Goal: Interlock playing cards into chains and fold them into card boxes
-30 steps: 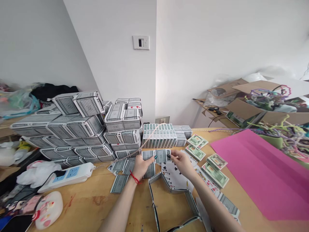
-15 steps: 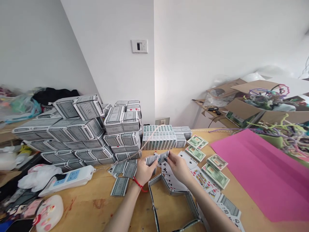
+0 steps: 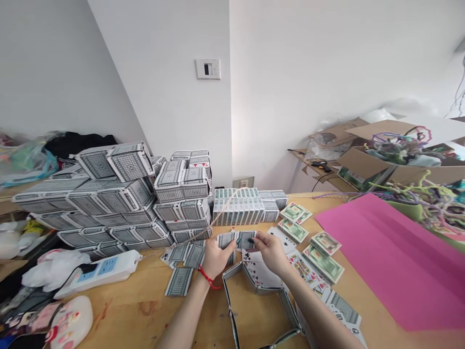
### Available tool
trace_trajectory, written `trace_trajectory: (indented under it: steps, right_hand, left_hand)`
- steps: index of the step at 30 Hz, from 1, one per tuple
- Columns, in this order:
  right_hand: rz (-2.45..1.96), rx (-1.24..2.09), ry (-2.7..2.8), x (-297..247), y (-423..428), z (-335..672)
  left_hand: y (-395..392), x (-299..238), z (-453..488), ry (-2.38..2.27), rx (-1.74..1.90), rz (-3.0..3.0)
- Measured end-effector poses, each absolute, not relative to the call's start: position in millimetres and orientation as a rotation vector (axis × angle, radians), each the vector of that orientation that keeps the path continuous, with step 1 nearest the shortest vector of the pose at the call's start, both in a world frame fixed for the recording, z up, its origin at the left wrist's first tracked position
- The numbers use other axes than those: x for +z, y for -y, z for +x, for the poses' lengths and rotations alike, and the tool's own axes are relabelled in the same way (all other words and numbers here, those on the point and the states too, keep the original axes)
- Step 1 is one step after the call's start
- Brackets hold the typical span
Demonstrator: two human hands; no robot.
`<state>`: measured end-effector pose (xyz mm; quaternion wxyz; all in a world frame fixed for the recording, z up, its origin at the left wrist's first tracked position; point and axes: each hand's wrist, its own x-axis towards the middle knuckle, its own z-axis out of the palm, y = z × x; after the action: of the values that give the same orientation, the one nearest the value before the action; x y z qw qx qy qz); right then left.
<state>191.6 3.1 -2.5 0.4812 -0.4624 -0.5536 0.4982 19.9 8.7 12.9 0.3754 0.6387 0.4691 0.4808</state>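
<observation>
My left hand (image 3: 216,256), a red string at its wrist, pinches a grey-backed playing card (image 3: 225,240). Another grey-backed playing card (image 3: 247,239) is gripped between the thumb and fingers of my right hand (image 3: 269,250). The two cards meet side by side with their backs toward me; whether they overlap or are joined I cannot tell. Just below my hands lies an angular frame of folded cards (image 3: 232,317) on the wooden table. Face-up cards (image 3: 259,271) lie partly under my right hand, and loose face-down cards (image 3: 179,281) are left of my left wrist.
Stacked card blocks (image 3: 112,194) rise at the back left, beside a row of green-edged packs (image 3: 238,207). A power strip (image 3: 100,274) sits at left. Green banknote-patterned packs (image 3: 323,261) and a pink sheet (image 3: 392,261) lie at right, before an open cardboard box (image 3: 385,169).
The card in my right hand has turned from slanted to nearly flat-on toward me and now lines up with the left one. My hands have otherwise barely moved.
</observation>
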Motion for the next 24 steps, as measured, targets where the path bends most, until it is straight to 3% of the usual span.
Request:
trace_trajectory:
  steps: [9,19,24]
  right_hand:
    - [-1.255,1.211,1.267,-10.5,-5.3,195.1]
    - [-1.070,1.239,1.332,12.7,-8.5,208.9]
    - [-1.471,0.968,1.665,13.2,-9.2,233.9]
  left_hand:
    - [-11.1,8.7,22.1,-1.159,1.173,1.564]
    - [-14.2,14.2,15.2,-1.156,1.101,1.424]
    - [-18.7,10.4,9.9,-1.173,1.230,1.292]
